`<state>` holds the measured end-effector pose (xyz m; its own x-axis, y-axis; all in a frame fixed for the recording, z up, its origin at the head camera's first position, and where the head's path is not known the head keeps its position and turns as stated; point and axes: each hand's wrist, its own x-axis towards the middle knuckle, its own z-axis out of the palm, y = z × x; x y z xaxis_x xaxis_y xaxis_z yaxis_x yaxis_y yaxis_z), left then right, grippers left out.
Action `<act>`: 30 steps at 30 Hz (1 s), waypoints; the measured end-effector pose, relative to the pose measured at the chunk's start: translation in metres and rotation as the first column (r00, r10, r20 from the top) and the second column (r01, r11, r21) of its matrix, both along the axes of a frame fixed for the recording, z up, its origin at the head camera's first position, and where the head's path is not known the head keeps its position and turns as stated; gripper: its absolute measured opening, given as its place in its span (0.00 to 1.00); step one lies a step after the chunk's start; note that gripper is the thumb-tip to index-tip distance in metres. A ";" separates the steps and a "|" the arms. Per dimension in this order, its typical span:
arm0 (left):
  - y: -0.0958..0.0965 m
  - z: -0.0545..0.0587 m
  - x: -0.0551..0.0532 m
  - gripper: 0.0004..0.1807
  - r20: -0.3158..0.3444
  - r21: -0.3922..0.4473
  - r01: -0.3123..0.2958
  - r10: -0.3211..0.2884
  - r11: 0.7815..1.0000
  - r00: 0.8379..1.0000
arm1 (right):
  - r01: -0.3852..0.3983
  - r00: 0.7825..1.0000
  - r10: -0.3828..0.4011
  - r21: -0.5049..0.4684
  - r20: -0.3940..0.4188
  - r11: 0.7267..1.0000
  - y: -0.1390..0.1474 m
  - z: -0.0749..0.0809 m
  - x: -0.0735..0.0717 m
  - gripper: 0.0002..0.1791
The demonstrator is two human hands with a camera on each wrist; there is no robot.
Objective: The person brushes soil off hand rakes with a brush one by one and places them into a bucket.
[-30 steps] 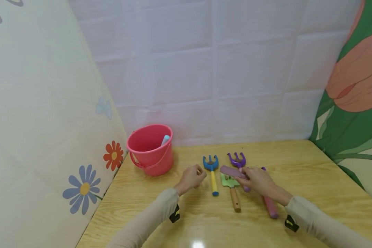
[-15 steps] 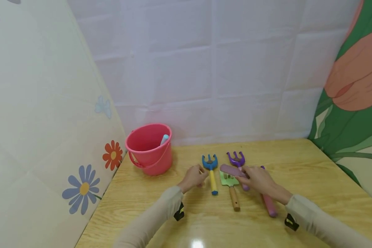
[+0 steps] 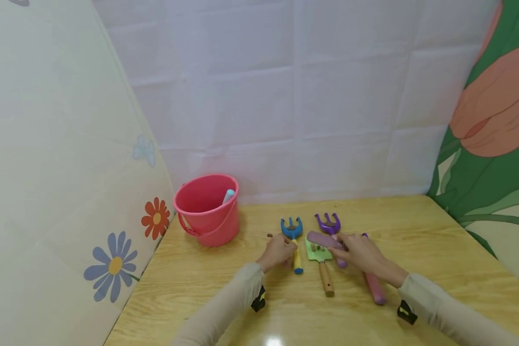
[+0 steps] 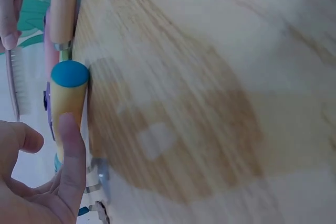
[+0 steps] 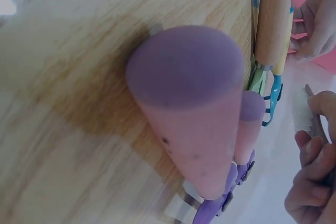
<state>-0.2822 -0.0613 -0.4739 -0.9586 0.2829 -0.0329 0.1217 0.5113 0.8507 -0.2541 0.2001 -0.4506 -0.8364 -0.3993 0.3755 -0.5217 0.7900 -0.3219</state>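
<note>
Blue fork [image 3: 298,263] is now in reach: the left hand [image 3: 278,251] came closer, finger and thumb apart. Right hand [image 3: 362,253] grips the brush [image 3: 323,239].

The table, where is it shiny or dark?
Head view: white glare on the table at the bottom edge; left wrist view: broad brown patch, perhaps shadow, beside the yellow handle; right wrist view: glare at upper left, dark patch beside the nearest pink handle.

Blue-headed fork [image 3: 297,258] lies near bristles-down mauve brush [image 3: 322,239]
</note>
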 end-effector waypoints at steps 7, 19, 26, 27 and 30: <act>0.001 -0.008 0.001 0.24 0.002 -0.111 0.014 -0.014 0.994 1.000 | -0.001 1.000 0.001 0.003 0.022 1.000 0.000 0.000 0.002 0.16; 0.007 -0.013 -0.005 0.25 -0.053 -0.166 0.013 -0.022 0.986 0.998 | -0.009 1.000 0.009 0.023 -0.007 1.000 -0.002 0.001 0.002 0.18; 0.012 -0.013 -0.004 0.25 -0.067 -0.238 -0.002 -0.014 0.971 0.998 | 0.000 1.000 -0.001 0.038 0.011 0.999 -0.003 0.001 0.003 0.18; 0.013 -0.013 -0.004 0.25 -0.070 -0.250 -0.005 -0.013 0.968 0.997 | 0.000 1.000 -0.001 0.039 0.013 0.999 -0.003 0.001 0.003 0.18; 0.015 -0.013 -0.005 0.26 -0.081 -0.284 -0.018 -0.005 0.959 0.997 | -0.001 1.000 0.000 0.040 0.015 0.999 -0.003 0.001 0.004 0.18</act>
<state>-0.2868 -0.0459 -0.4865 -0.9632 0.2667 -0.0339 0.1794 0.7315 0.6579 -0.2503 0.1974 -0.4498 -0.8415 -0.4143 0.3466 -0.5175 0.8023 -0.2975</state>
